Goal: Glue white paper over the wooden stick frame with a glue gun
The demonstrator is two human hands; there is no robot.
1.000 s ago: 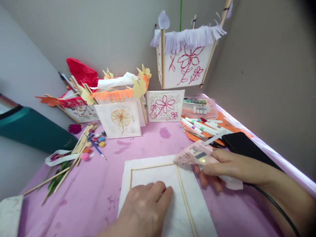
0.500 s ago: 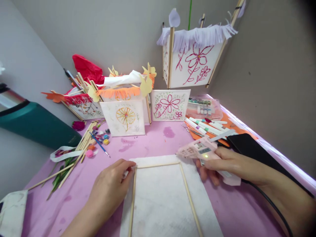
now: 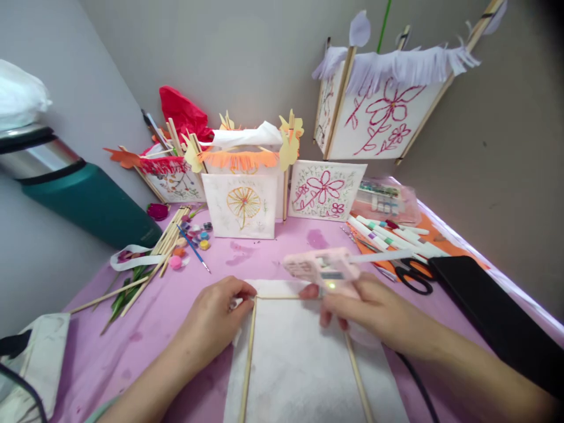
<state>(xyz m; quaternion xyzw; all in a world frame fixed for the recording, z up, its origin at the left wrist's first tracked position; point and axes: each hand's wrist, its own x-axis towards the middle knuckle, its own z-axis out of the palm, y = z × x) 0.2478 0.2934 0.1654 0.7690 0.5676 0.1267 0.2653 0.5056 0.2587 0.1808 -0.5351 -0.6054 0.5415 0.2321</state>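
A white sheet of paper [image 3: 299, 364] lies on the pink table [image 3: 176, 305] with a frame of thin wooden sticks [image 3: 247, 358] on it. My left hand [image 3: 220, 317] pinches the sheet's top left corner, at the corner of the stick frame. My right hand [image 3: 370, 308] is closed around a pink glue gun [image 3: 319, 269] with a lit green lamp. The gun's nozzle points left, just above the top stick of the frame. A black cord [image 3: 414, 382] trails from the gun beside my right forearm.
Painted flower panels [image 3: 242, 204] and paper lanterns [image 3: 388, 106] stand at the back. Loose sticks [image 3: 154, 258], paint pots and a brush lie left; markers [image 3: 392, 232], scissors [image 3: 412, 273] and a black case [image 3: 489, 311] right. A teal bottle [image 3: 83, 197] leans at the left wall.
My left hand left the middle of the sheet and took its top left corner. My right hand carried the glue gun leftward over the frame's top stick.
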